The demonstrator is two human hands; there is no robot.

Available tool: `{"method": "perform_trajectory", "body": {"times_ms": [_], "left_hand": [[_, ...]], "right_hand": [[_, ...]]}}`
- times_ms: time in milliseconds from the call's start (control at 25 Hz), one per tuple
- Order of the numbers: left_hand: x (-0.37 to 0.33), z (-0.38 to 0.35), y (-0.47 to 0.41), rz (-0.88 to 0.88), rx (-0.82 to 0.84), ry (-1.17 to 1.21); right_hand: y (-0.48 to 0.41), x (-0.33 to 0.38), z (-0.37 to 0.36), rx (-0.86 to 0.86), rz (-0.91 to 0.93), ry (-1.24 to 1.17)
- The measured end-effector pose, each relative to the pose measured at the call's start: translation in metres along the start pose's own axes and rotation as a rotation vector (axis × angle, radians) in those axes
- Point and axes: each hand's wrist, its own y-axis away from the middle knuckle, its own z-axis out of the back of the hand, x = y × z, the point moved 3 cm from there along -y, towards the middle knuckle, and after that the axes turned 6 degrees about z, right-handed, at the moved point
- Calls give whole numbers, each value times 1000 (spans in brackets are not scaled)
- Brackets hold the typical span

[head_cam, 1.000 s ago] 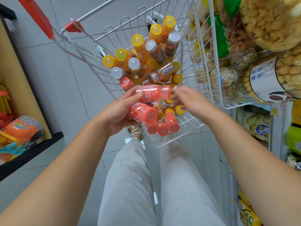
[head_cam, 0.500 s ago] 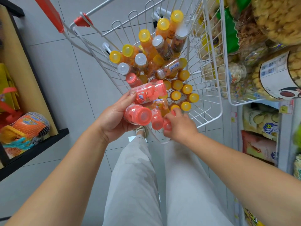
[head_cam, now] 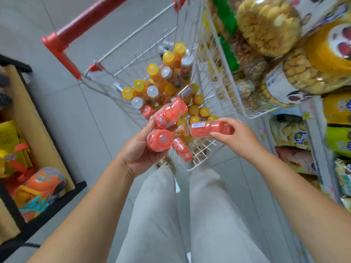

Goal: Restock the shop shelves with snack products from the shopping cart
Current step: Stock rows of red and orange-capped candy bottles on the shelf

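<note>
Pink bottles held in hands, over cart

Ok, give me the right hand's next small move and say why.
Probably the right hand should tuck its barcoded pink bottle in beside the two pink bottles gripped by the left hand. That would free it for the loose pink bottle lying in the shopping cart.

Netted toy bundle lies on black-edged shelf beside grey floor tiles.
</note>
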Motion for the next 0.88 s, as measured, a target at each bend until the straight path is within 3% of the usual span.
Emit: {"method": "perform_trajectory", "body": {"times_ms": [120, 320, 480, 600, 760, 880], "left_hand": [[-8, -43, 27, -13, 98, -75], [4, -134, 100, 13, 275, -196], [44, -199, 164, 66, 459, -327], [86, -243, 186, 100, 487, -405], [179, -310, 203, 141, 598, -546], [242, -345, 206, 227, 685, -531]], "right_hand": [[54, 29, 46, 38, -23, -454], [157, 67, 107, 47, 52, -733], [236, 61, 156, -76, 116, -766], [293, 40, 191, -224, 148, -681], [383, -22, 239, -448, 84, -653], [435, -62, 272, -501, 68, -564]]}}
